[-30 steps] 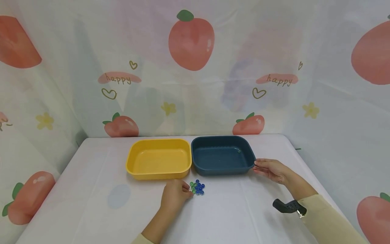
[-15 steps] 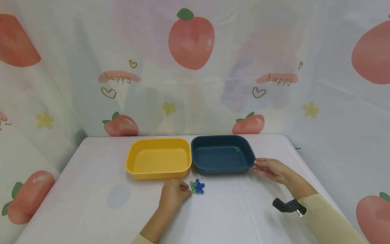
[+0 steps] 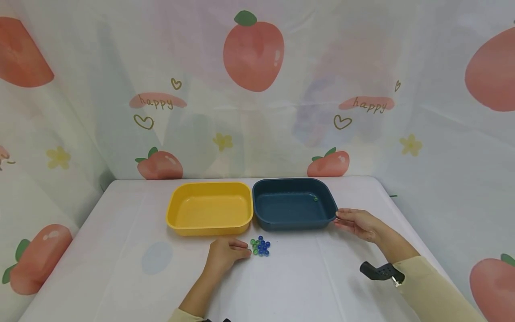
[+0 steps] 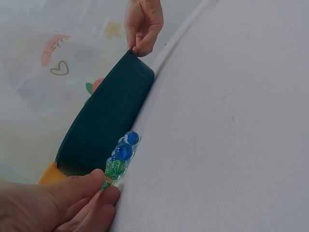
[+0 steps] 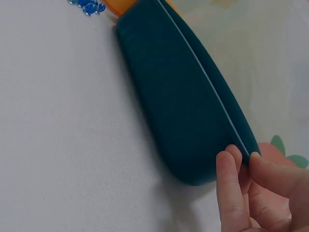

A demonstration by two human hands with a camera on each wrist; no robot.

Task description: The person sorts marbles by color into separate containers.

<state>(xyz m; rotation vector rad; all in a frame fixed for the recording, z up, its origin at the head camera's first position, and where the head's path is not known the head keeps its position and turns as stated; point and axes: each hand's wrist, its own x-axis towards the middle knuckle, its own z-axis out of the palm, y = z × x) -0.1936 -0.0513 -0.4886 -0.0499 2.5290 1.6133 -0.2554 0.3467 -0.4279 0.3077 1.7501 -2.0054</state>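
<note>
My left hand (image 3: 226, 255) is just left of a small cluster of glass marbles (image 3: 263, 247), green and blue. In the left wrist view, its thumb and fingertips (image 4: 96, 179) point at the green marble (image 4: 116, 168) closest to them; a bit of green shows between them, and I see no marble clearly held. My right hand (image 3: 360, 224) pinches the right rim of a dark blue plastic tray (image 3: 293, 224), thumb over the edge and fingers on the outer wall (image 5: 183, 106). Inside that tray lies one small green marble (image 3: 315, 199), toward the back right.
A yellow tray (image 3: 209, 231) stands left of the dark blue one, the two nearly touching. Both sit on a white-covered table (image 3: 297, 286) in front of a fruit-printed cloth backdrop (image 3: 277, 125). A black strap (image 3: 382, 272) is on the right wrist.
My left hand has drawn slightly left, away from the marbles, and its thumb and fingers look a little more apart. The green marble in the dark blue tray has shifted slightly. The right hand stays put.
</note>
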